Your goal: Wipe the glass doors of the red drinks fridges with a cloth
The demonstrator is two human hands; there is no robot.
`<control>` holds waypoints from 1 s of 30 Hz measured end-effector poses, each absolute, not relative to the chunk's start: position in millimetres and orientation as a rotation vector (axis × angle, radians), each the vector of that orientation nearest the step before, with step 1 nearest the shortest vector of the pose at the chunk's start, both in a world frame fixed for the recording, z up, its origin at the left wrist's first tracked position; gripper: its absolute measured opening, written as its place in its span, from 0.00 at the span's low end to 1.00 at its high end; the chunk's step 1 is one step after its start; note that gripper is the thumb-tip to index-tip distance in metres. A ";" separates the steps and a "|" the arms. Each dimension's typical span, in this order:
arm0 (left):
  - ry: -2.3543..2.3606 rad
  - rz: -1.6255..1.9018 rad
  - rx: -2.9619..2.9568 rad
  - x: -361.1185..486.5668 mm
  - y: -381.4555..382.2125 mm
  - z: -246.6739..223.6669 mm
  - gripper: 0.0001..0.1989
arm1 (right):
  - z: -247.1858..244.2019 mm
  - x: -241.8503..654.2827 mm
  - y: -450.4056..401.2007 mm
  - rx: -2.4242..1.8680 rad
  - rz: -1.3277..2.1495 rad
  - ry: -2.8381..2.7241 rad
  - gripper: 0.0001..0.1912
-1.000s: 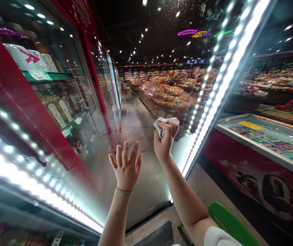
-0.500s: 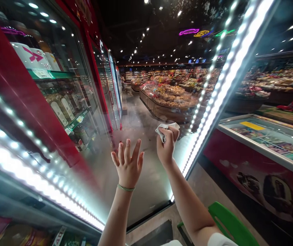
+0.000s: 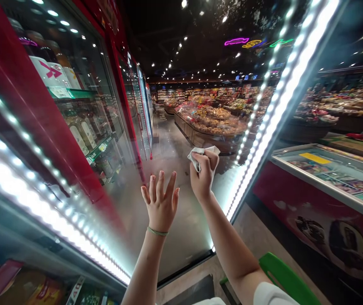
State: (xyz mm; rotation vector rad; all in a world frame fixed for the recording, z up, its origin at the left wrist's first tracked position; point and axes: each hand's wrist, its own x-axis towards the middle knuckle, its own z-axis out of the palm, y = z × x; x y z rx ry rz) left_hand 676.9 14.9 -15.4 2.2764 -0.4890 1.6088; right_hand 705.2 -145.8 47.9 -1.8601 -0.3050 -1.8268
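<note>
A glass door (image 3: 181, 220) of a lit display cooler stands in front of me, partly fogged. My left hand (image 3: 160, 203) lies spread against this glass with its fingers apart and nothing in it. A thin green band (image 3: 157, 231) circles that wrist. Up and to the right, my right hand (image 3: 204, 173) is closed round a crumpled white cloth (image 3: 197, 157) at the pane. Cloth edges stick out above and left of the fingers. A bright LED strip (image 3: 264, 123) runs along the door's right edge.
Bottles stand on shelves behind a red-framed cooler (image 3: 82, 178) at left. A chest freezer (image 3: 324, 182) is at right, with a green chair back (image 3: 286, 279) below it. Through the glass appear an aisle and a food display island (image 3: 209, 123).
My right hand has slid slightly left and up on the glass with the cloth. My left hand stays spread in nearly the same place. The view has shifted a little.
</note>
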 end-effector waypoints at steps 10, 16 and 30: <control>-0.419 1.644 2.218 667.5 26.4 -8.9 0.39 | 53.9 704.6 -140.7 -1.860 -1.889 -0.364 0.12; -0.403 1.643 2.194 668.9 41.2 -4.1 0.38 | 50.0 705.8 -139.9 -1.809 -1.857 -0.316 0.14; -0.338 1.725 2.241 672.8 51.2 -8.0 0.38 | 49.9 702.7 -128.6 -1.813 -1.856 -0.319 0.13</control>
